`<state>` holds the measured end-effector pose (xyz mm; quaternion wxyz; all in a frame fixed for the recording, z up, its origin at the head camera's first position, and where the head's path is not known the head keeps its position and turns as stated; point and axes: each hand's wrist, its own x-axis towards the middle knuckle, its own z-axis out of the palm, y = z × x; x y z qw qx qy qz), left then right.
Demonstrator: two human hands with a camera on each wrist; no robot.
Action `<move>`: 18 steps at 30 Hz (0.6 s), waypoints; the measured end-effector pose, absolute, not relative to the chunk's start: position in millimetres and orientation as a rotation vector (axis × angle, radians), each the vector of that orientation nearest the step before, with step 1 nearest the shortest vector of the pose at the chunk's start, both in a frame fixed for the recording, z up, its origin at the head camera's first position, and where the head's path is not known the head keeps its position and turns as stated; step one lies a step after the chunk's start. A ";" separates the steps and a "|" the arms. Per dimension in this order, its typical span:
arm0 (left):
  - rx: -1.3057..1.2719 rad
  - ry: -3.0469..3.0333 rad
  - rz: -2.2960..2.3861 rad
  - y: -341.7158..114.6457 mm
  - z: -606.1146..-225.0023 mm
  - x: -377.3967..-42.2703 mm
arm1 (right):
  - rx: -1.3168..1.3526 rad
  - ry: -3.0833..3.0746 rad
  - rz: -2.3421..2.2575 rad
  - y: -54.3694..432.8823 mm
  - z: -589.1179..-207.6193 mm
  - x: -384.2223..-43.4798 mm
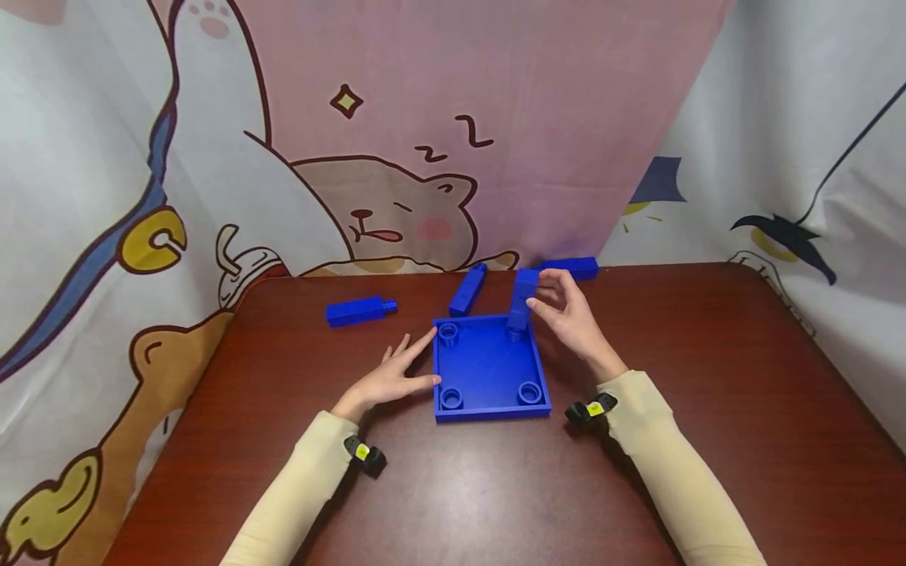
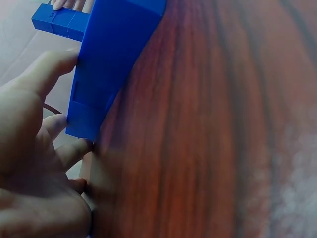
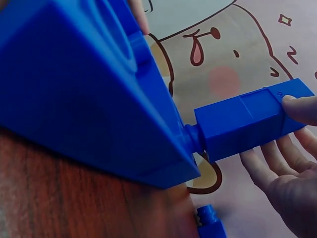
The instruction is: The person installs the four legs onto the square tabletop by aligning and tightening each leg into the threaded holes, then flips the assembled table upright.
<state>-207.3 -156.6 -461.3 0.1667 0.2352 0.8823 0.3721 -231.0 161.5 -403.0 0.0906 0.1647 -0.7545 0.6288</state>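
A square blue tray (image 1: 488, 365) with a raised rim lies on the table, a round socket in each corner. My right hand (image 1: 569, 318) pinches a blue square peg (image 1: 524, 297) between thumb and fingers near its top. In the right wrist view the narrow end of that peg (image 3: 247, 119) meets the tray's far right corner socket, and the peg stands slightly tilted in the head view. My left hand (image 1: 389, 377) is spread along the tray's left side, thumb and fingertips touching its wall. In the left wrist view those fingers (image 2: 59, 62) reach the tray's blue side.
Three more blue pegs lie behind the tray: one peg (image 1: 361, 311) at the left, a second peg (image 1: 469, 291) just past the far rim, and a third peg (image 1: 572, 268) by the table's back edge. A patterned curtain (image 1: 538, 118) hangs behind the brown table (image 1: 481, 487).
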 end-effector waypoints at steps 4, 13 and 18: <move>0.646 2.503 1.064 -157.0 -461.2 -207.9 | 0.502 -2.240 1.855 161.8 -400.0 -228.1; 0.651 2.494 1.008 -154.3 -456.9 -207.0 | 0.669 -2.326 1.733 169.0 -393.8 -230.6; 0.657 2.495 0.999 -153.8 -456.7 -207.2 | 0.838 -2.439 1.647 178.1 -386.0 -232.6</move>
